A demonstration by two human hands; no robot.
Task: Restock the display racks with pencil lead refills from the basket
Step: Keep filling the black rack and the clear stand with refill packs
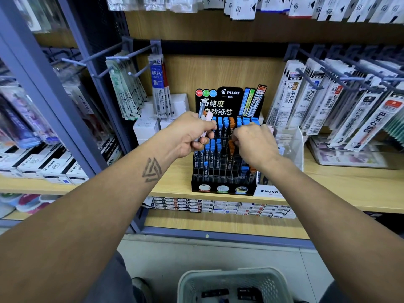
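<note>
Refills [204, 115] look light, stiff, slick; best pinched near the cap. Left hand [192, 136] grips several; right hand [254, 145] curls into the rack [223, 171], its grasp hidden.

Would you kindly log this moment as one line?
left hand: holds refills | right hand: at rack | basket: below

R hand [254, 142] covers the mid slots of the display rack [223, 171]; whether its fingers pinch a refill can't be told. L hand [192, 134] hides most of the lead refills [204, 119] it grips, count unclear. Basket [235, 285] cut off by bottom edge, dark contents blurred. Slot labels too small to read. Hanging packs [369, 114] on far R blurred.
</note>
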